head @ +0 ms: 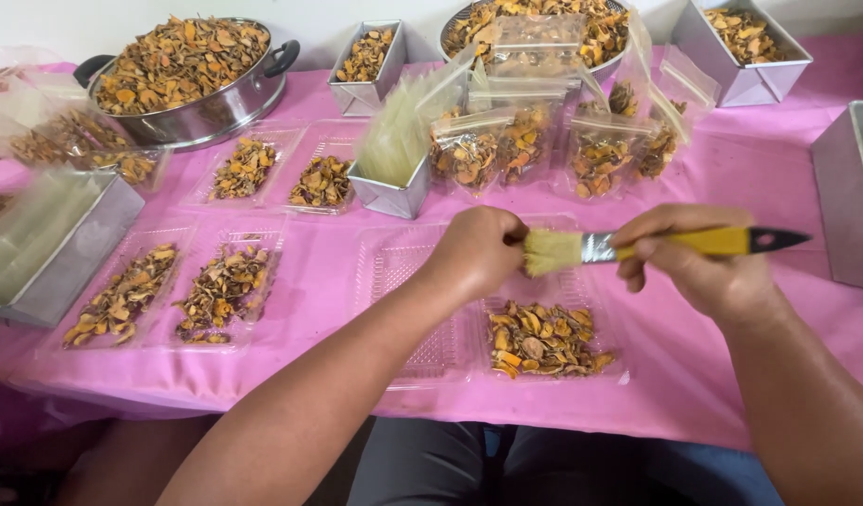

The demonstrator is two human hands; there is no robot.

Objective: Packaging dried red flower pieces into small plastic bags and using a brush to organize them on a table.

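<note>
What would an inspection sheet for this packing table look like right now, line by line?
Surface: table under a pink cloth, mostly covered.
Job's things: yellow-handled brush in the right hand; its bristles meet the closed left hand. Beneath, an open clear tray with dried orange slices in its right half.
Clutter: more filled trays, a heaped steel pot, square tins, filled clear bags.
Grippers: right shut on the brush; left is a fist, contents hidden.
Cables: nothing seen.
Surroundings: pale wall behind; the person's knees below the table edge.
</note>
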